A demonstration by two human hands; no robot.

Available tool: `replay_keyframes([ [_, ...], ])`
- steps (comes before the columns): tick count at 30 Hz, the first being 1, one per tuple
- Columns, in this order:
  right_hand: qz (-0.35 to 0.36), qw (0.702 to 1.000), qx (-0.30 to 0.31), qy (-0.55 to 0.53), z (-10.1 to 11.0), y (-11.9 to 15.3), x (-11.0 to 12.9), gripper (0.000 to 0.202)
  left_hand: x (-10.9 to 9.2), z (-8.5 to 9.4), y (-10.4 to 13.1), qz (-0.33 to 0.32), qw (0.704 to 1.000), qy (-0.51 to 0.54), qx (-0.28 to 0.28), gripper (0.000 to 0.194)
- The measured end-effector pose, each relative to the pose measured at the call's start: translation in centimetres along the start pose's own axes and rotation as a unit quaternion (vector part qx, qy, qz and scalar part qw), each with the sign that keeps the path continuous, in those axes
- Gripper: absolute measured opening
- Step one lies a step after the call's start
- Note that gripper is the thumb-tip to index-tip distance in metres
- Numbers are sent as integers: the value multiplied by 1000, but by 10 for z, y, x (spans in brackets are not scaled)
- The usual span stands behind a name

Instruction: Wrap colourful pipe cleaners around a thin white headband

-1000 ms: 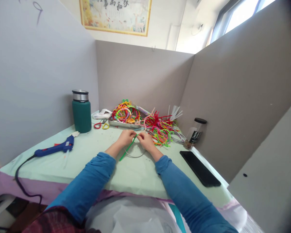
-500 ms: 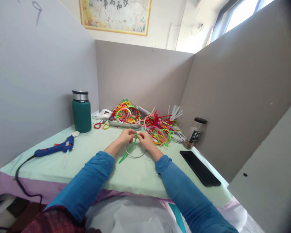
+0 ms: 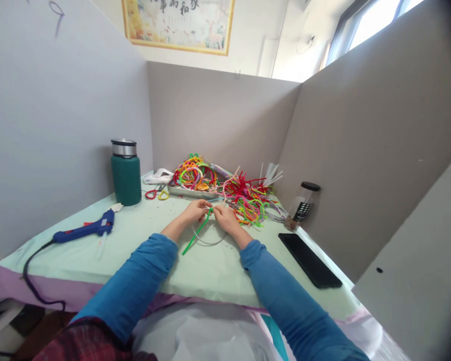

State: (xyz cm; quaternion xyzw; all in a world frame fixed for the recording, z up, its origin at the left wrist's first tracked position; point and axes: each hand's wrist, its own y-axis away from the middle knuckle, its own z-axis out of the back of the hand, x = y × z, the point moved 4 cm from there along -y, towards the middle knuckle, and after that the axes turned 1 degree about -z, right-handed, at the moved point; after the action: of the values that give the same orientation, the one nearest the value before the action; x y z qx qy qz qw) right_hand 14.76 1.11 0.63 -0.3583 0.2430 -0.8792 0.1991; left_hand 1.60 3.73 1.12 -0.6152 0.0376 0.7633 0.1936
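My left hand (image 3: pixel 196 211) and my right hand (image 3: pixel 225 217) come close together above the table, fingers pinched. Between them runs a thin grey hoop (image 3: pixel 210 244), its lower curve hanging toward me. A green pipe cleaner (image 3: pixel 196 234) is wound round the top of the hoop at the fingertips, and its loose tail slants down to the left. The left fingers close on the hoop beside the green winding. On the other side the right fingers pinch the hoop and the winding; the exact contact is partly hidden.
Behind the hands, a metal tray (image 3: pixel 191 193) holds colourful pipe-cleaner rings, beside a heap of pipe cleaners (image 3: pixel 246 193). A green bottle (image 3: pixel 126 175), scissors (image 3: pixel 163 194) and a blue glue gun (image 3: pixel 86 230) lie left. A black phone (image 3: pixel 308 260) and clear jar (image 3: pixel 302 206) stand right.
The green pipe cleaner's tail has swung slightly down and left, and its winding at the fingertips looks more bunched. Both hands stay nearly in place.
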Motion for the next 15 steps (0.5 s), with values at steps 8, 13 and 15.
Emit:
replay_keyframes([
  [8, -5, 1000, 3, 8, -3, -1, -4, 26, 6, 3, -3, -41, 998, -55, 11, 29],
  [13, -11, 1000, 3, 7, -4, -1, -7, 25, 6, 5, -6, -119, 975, -185, 5, 34],
  [15, -14, 1000, 0, 3, -4, -1, -7, 22, 5, 5, -5, -141, 961, -239, 4, 39],
])
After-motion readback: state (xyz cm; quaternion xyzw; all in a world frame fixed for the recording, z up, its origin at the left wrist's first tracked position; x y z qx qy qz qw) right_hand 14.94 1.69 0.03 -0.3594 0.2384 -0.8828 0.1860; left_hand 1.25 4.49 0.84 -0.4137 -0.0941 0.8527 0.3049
